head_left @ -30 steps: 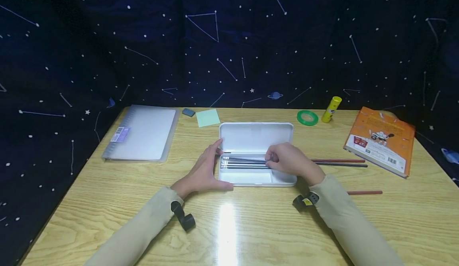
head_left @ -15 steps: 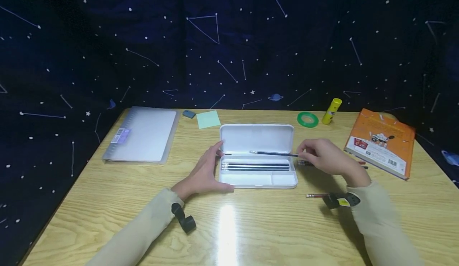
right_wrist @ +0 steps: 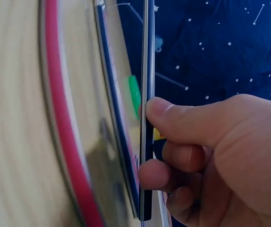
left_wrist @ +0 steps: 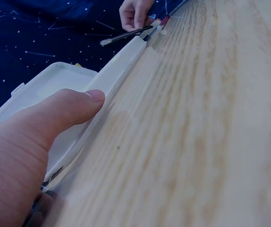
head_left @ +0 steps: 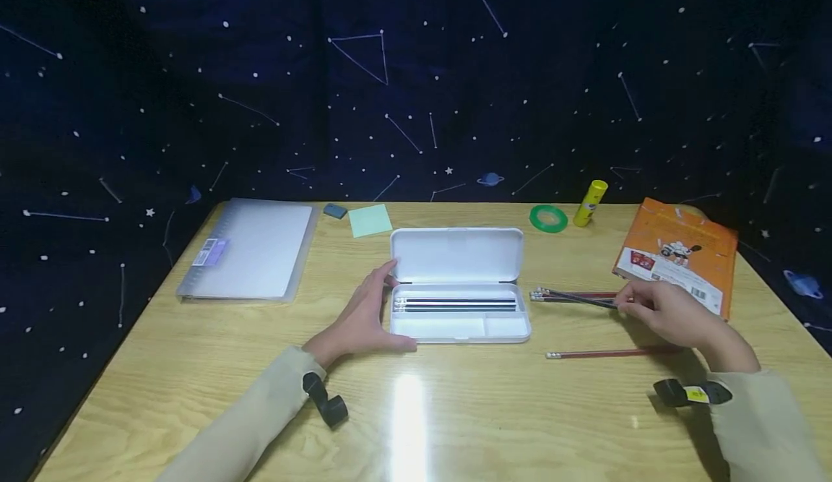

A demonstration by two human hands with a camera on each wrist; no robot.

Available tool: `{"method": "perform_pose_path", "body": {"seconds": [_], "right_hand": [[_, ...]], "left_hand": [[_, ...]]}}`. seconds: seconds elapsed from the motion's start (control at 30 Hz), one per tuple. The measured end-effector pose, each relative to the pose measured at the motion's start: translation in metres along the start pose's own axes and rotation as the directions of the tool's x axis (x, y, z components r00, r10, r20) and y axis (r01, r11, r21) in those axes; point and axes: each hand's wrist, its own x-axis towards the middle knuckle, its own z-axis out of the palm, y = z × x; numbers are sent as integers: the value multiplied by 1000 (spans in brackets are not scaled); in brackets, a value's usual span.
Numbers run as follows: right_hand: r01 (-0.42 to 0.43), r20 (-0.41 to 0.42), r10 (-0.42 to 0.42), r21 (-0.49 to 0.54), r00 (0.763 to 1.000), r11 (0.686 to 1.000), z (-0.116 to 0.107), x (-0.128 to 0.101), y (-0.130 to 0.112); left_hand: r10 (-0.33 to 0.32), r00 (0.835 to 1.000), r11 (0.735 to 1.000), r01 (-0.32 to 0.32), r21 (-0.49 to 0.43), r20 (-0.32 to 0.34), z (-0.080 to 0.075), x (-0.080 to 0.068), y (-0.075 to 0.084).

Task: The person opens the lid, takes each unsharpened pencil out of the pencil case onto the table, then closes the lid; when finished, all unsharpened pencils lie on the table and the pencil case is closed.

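Note:
A white pencil case (head_left: 455,329) lies with its lid raised, several dark pencils (head_left: 455,305) in its back compartment. My left hand (head_left: 356,323) holds the case's left end, thumb along the front wall and fingers at the back left. To the right of the case, my right hand (head_left: 676,316) pinches a dark pencil (right_wrist: 147,61) near one end between thumb and fingers. That pencil slants above a red pencil (right_wrist: 62,113) and another dark pencil (right_wrist: 114,94) on the table. Closer to the front lies a red pencil (head_left: 604,354).
A spiral notebook (head_left: 253,251) lies at the left. Along the back are a blue eraser (head_left: 334,211), green sticky notes (head_left: 370,220), green tape (head_left: 533,218) and a yellow glue stick (head_left: 590,204). An orange book (head_left: 689,243) is at the right, behind my right hand.
My right hand has lifted a dark pencil out of the case and carried it right, over the pencils on the table. The left hand has stayed at the case.

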Motion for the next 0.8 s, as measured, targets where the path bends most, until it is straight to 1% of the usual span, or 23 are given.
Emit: {"method": "perform_pose_path", "body": {"seconds": [0.13, 0.33, 0.47, 0.8], "right_hand": [[12, 0, -12, -16, 1000, 1000, 5, -2, 5], [19, 10, -19, -42, 1000, 999, 11, 1, 7], [8, -26, -10, -53, 1000, 999, 12, 3, 10], [-17, -70, 16, -23, 997, 1000, 15, 7, 13]], "left_hand": [[1, 1000, 1000, -1, -15, 6, 0, -3, 1], [4, 1000, 1000, -4, -14, 5, 0, -1, 2], [10, 1000, 1000, -10, -22, 12, -1, 0, 3], [-14, 1000, 1000, 14, -23, 15, -2, -2, 4]]}}
